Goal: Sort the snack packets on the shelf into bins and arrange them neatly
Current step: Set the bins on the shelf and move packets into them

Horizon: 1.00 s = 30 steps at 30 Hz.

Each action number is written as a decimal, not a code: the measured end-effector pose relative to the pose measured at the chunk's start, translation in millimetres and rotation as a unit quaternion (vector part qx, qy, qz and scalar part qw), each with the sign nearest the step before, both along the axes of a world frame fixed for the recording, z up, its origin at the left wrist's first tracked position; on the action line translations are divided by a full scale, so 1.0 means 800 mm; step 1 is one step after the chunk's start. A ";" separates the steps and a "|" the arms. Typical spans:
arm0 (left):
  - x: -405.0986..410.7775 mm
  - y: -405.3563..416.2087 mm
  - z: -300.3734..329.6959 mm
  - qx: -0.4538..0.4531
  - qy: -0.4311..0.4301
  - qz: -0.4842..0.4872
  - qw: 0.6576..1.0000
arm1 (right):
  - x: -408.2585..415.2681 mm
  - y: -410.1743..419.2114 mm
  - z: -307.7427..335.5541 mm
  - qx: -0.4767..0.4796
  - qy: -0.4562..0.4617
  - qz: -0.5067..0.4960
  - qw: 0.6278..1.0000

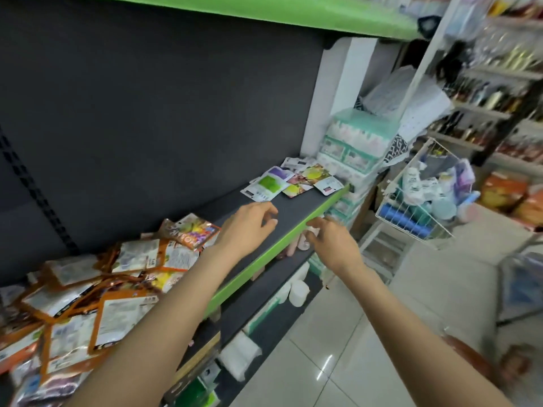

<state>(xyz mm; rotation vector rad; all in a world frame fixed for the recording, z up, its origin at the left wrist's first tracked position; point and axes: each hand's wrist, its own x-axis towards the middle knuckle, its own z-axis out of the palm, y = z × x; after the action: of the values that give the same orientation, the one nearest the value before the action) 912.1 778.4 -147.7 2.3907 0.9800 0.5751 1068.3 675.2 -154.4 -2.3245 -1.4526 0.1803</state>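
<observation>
- Reaching w/ both arms over the dark grey shelf board w/ bright green front edge (296,230); neither hand holds anything.
- My left hand (249,224) is above the shelf surface, fingers loosely curled, thumb & fingertips near each other but nothing pinched btwn them.
- My right hand (330,240) is just off the shelf's green lip, on the aisle side, fingers relaxed & slightly bent, empty. Can't tell if the fingertips touch the edge.
- Beyond my left fingertips, well apart: small cluster of flat snack sachets, white w/ green, purple & yellow-pink fruit panels (295,180), lying flat & overlapping at the far end of the shelf.
- Behind my left wrist, back along the forearm: big loose heap of orange-bordered foil snack packets w/ white label backs (97,292), piled at all angles; topmost one, near the wrist, shows a colourful printed front.
- Below my right fingers, under the shelf lip: lower dark shelf (264,292) w/ pale tube-like items and white rolls, too blurred to ID.
- Past the sachets, off the shelf end: stack of mint-green & white plastic-wrapped packs (357,139).
- To the right of my right fingers, across the aisle: white wire basket (411,227) tilted, full of mixed small goods in blue, white & purple.
- Glossy pale floor tiles (338,333) under my right forearm.
</observation>
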 end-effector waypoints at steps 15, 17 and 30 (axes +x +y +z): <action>0.304 0.176 -0.030 -0.046 0.015 0.050 0.998 | 0.326 0.191 -0.048 -0.014 0.017 0.027 0.999; 0.343 0.199 -0.045 -0.059 0.022 0.069 0.996 | 0.371 0.221 -0.057 -0.028 0.014 0.042 0.999; 0.401 0.316 -0.179 -0.121 0.213 0.185 0.952 | 0.489 0.358 -0.152 -0.196 0.051 0.167 0.965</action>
<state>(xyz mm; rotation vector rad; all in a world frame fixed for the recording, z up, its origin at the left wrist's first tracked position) 1232.5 1031.4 -290.8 2.1593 1.6045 0.0439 1459.8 961.7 -275.9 -2.2917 -1.8858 0.7311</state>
